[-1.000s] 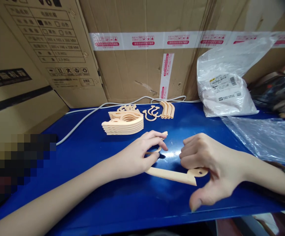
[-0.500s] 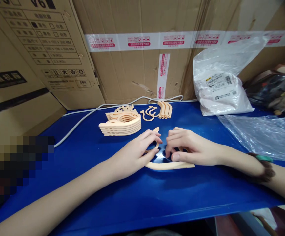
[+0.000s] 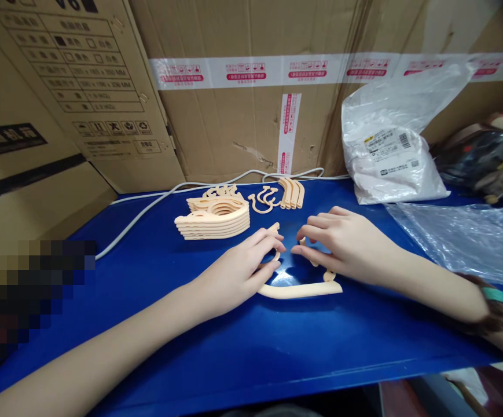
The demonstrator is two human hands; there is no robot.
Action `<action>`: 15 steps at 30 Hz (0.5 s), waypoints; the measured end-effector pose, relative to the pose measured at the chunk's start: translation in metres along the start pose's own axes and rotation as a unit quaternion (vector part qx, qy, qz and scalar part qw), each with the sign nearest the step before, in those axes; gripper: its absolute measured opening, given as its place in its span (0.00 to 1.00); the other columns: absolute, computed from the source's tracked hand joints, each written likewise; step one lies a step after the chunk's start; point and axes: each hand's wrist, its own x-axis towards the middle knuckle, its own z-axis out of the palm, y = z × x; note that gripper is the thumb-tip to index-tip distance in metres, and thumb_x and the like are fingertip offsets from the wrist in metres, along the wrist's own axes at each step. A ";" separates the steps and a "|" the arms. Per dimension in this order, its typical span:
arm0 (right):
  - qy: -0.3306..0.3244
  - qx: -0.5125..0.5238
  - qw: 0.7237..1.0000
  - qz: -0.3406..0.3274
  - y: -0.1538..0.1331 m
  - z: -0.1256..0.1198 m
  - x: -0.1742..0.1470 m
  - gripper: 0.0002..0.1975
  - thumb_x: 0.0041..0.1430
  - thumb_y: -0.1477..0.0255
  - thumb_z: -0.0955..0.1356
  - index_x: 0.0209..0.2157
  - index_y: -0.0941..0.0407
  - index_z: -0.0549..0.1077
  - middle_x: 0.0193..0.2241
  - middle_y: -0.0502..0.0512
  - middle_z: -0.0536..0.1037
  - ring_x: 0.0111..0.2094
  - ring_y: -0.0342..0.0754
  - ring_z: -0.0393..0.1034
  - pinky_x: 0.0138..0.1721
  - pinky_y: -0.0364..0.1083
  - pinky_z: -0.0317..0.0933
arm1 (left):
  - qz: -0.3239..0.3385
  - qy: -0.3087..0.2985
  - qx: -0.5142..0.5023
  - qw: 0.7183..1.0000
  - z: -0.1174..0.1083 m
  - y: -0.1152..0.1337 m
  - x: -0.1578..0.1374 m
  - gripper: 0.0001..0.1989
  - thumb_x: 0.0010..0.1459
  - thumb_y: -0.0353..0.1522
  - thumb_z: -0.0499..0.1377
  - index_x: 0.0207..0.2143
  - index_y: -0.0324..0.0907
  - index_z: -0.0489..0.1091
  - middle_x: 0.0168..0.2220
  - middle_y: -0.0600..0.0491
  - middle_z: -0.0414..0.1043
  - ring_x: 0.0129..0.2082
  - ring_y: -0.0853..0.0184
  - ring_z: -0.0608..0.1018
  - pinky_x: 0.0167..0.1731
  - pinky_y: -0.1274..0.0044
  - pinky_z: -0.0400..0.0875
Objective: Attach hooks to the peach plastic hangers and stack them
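Note:
My left hand [image 3: 246, 260] curls over a cream plastic folding-hanger part [image 3: 298, 290], which lies on the blue tabletop. Its curved arm shows below my thumb, and a narrow end sticks out above my fingers. To the right, the thumb and fingers of my right hand [image 3: 342, 240] bend around a small cream plastic piece [image 3: 329, 275], mostly hidden under the hand. Behind my left hand stands a neat stack of cream hanger parts [image 3: 214, 226]. Loose hanger hooks [image 3: 262, 200] and several short curved arms [image 3: 292, 193] lie farther back.
A large cardboard box [image 3: 234, 127] stands along the back, another box [image 3: 103, 110] at the left. White cable [image 3: 147, 223] runs along the table's rear. A white plastic bag [image 3: 392, 168] and a clear plastic sheet [image 3: 463, 240] occupy the right side.
My right hand has lifted and turned slightly, its thumb moving up off the hanger arm; more of the small cream piece now shows. My left hand stays nearly where it was.

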 end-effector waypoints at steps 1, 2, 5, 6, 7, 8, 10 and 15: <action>-0.015 0.010 1.000 -0.012 -0.001 0.000 0.000 0.18 0.68 0.62 0.59 0.34 0.57 0.73 0.28 0.53 0.73 0.29 0.47 0.65 0.37 0.47 0.51 | -0.002 0.000 0.001 1.000 0.000 0.000 0.000 0.09 0.66 0.31 0.50 0.48 0.43 0.64 0.58 0.47 0.62 0.62 0.60 0.62 0.58 0.69 0.60; -0.027 0.023 0.999 -0.027 -0.002 0.001 0.000 0.18 0.68 0.62 0.59 0.34 0.57 0.73 0.28 0.53 0.73 0.30 0.47 0.65 0.37 0.47 0.51 | -0.003 0.001 0.002 1.000 0.000 0.000 0.000 0.09 0.67 0.31 0.49 0.48 0.43 0.64 0.58 0.47 0.62 0.62 0.60 0.62 0.58 0.69 0.59; -0.049 0.067 0.994 -0.077 -0.007 0.001 0.000 0.19 0.68 0.60 0.58 0.32 0.57 0.71 0.29 0.52 0.72 0.30 0.46 0.63 0.37 0.47 0.51 | -0.002 0.003 0.003 1.000 0.001 0.001 0.001 0.09 0.67 0.30 0.49 0.48 0.43 0.64 0.57 0.47 0.63 0.62 0.61 0.62 0.59 0.69 0.59; -0.051 0.085 0.991 -0.093 -0.010 0.001 -0.001 0.19 0.67 0.59 0.58 0.31 0.57 0.71 0.28 0.52 0.72 0.29 0.46 0.62 0.36 0.46 0.51 | 0.001 0.004 0.004 1.000 0.001 0.001 0.001 0.09 0.66 0.30 0.49 0.48 0.43 0.64 0.57 0.47 0.63 0.62 0.61 0.62 0.59 0.69 0.59; -0.052 0.106 0.987 -0.108 -0.012 0.001 -0.001 0.20 0.67 0.57 0.59 0.31 0.57 0.70 0.28 0.51 0.71 0.29 0.45 0.61 0.35 0.46 0.51 | 0.004 0.006 0.004 1.000 0.001 0.000 0.002 0.09 0.66 0.30 0.49 0.48 0.42 0.64 0.56 0.47 0.64 0.62 0.61 0.62 0.59 0.69 0.59; -0.053 0.126 0.983 -0.122 -0.015 0.000 -0.001 0.20 0.66 0.56 0.59 0.30 0.57 0.69 0.28 0.51 0.71 0.29 0.45 0.60 0.35 0.46 0.51 | 0.008 0.009 0.004 1.000 0.001 0.000 0.002 0.09 0.66 0.30 0.49 0.48 0.42 0.64 0.55 0.47 0.65 0.61 0.61 0.63 0.58 0.69 0.60; -0.056 0.160 0.975 -0.143 -0.022 -0.001 -0.003 0.21 0.63 0.53 0.61 0.30 0.56 0.68 0.28 0.50 0.71 0.30 0.45 0.60 0.34 0.45 0.51 | 0.016 0.019 0.006 1.000 0.001 0.000 0.002 0.10 0.66 0.30 0.49 0.48 0.42 0.64 0.53 0.48 0.66 0.60 0.61 0.65 0.57 0.69 0.61; -0.075 0.212 0.961 -0.161 -0.038 -0.004 -0.007 0.21 0.58 0.51 0.65 0.30 0.55 0.66 0.30 0.49 0.69 0.32 0.45 0.61 0.34 0.45 0.51 | 0.016 0.022 0.023 0.999 0.002 0.001 0.000 0.10 0.66 0.28 0.49 0.48 0.42 0.64 0.53 0.47 0.65 0.57 0.62 0.67 0.55 0.70 0.64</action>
